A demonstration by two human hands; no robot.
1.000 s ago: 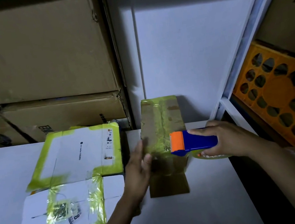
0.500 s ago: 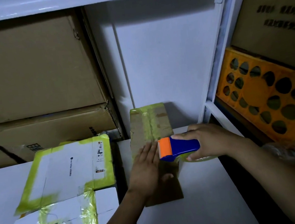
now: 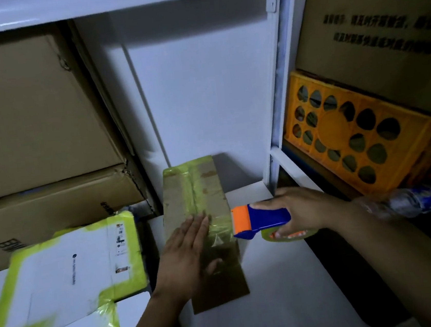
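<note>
Box [image 3: 193,190] under flat left hand [image 3: 185,258], right hand [image 3: 302,208] gripping tape dispenser [image 3: 263,219], seemingly touching it

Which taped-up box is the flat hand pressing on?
The narrow brown cardboard box with yellow-green tape along its top. The left hand lies flat on it; the white parcels beside it are untouched.

The left hand [image 3: 189,249] lies flat, fingers straight, palm down on the long brown cardboard box banded with yellow tape [image 3: 193,190]. The right hand [image 3: 305,211], just right of that box, curls round a blue-and-orange plastic tape dispenser [image 3: 261,220], forearm reaching in from the right.
</note>
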